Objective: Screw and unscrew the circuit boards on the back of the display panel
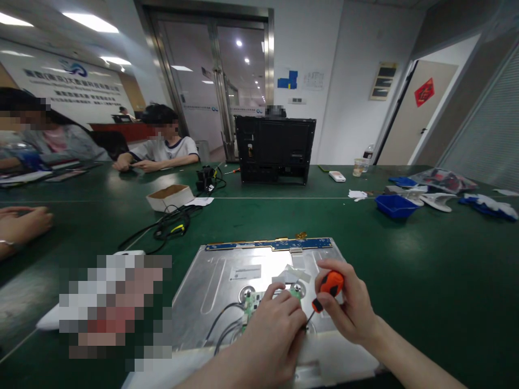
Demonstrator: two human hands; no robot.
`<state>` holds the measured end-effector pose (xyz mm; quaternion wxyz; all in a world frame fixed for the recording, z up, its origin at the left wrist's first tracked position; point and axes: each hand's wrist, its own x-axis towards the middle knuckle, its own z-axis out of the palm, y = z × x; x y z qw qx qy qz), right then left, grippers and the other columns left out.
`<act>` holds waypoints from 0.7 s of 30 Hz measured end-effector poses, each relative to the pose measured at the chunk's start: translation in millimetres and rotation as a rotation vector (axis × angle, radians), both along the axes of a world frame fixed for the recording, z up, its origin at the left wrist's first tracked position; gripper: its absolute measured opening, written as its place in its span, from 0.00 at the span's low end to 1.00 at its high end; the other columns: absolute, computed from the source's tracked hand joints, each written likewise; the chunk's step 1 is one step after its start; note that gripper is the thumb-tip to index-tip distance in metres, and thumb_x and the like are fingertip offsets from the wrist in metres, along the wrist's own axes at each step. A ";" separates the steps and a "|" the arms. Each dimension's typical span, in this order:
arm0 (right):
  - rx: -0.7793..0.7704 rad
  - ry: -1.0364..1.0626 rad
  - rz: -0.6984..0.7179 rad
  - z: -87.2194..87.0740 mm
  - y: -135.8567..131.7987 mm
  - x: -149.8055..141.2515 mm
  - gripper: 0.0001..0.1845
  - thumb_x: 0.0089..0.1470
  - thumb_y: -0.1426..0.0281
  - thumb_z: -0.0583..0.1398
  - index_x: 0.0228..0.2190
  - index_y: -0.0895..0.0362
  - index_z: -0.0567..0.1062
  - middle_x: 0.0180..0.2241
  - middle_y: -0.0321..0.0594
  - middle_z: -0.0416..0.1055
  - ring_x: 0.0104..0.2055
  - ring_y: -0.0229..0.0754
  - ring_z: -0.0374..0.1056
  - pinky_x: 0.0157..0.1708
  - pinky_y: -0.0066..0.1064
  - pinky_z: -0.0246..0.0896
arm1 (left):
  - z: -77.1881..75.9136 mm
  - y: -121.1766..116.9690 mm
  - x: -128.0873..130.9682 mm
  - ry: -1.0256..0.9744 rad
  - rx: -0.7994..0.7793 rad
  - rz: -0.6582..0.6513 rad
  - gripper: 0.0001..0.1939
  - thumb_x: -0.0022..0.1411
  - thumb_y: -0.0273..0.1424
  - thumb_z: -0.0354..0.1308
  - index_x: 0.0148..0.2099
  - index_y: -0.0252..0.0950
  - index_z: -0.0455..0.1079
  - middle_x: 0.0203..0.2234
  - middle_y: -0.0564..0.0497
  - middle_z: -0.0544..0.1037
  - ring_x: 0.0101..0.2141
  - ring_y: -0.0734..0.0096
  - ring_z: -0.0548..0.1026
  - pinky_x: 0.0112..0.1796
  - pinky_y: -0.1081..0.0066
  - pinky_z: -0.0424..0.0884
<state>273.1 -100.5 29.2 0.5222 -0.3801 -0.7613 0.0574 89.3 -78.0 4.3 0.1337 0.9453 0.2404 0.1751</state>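
Note:
A metal display panel (pixel 192 294) lies back side up on the table in front of me, with a blue board strip (pixel 267 245) along its far edge. My right hand (pixel 351 302) grips an orange and black screwdriver (pixel 333 282). Its thin shaft slants down left to the panel, near a round metal mount, and its tip is hidden beside my other hand. My left hand (pixel 275 329) rests over a green circuit board (pixel 254 302) with its fingers bent; what lies under the fingertips is hidden. Dark cables (pixel 222 319) run from the board's left side.
A black monitor housing (pixel 277 150) stands at the back. Left of the panel are an open box (pixel 170 198), black cables (pixel 172 227) and a blurred-out object. A blue tray (pixel 395 206) and gloves (pixel 490 206) lie right. Two people sit left; another person's hand (pixel 28 222) is nearer.

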 end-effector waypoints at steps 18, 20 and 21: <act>0.098 -0.034 -0.011 3.6 2.0 -1.3 0.14 0.62 0.64 0.54 0.49 0.54 0.61 0.23 0.31 0.66 0.20 0.36 0.63 0.22 0.27 0.60 | 0.8 -0.3 0.6 0.015 0.011 0.013 0.03 0.59 0.28 0.54 0.35 0.38 0.69 0.33 0.49 0.75 0.37 0.62 0.71 0.53 0.54 0.57; 0.142 -0.032 -0.030 6.3 0.9 -1.6 0.13 0.59 0.65 0.58 0.45 0.54 0.64 0.24 0.32 0.67 0.22 0.36 0.64 0.22 0.27 0.61 | 0.2 -0.4 0.3 0.002 0.013 0.015 0.05 0.59 0.27 0.54 0.37 0.38 0.70 0.34 0.49 0.76 0.38 0.61 0.72 0.53 0.54 0.57; 0.166 -0.040 -0.042 7.8 0.2 -1.8 0.14 0.58 0.65 0.60 0.44 0.54 0.65 0.25 0.33 0.67 0.23 0.37 0.65 0.22 0.27 0.61 | -0.2 -0.4 0.2 -0.001 0.018 0.015 0.05 0.59 0.27 0.54 0.38 0.38 0.70 0.34 0.49 0.76 0.38 0.61 0.72 0.53 0.54 0.58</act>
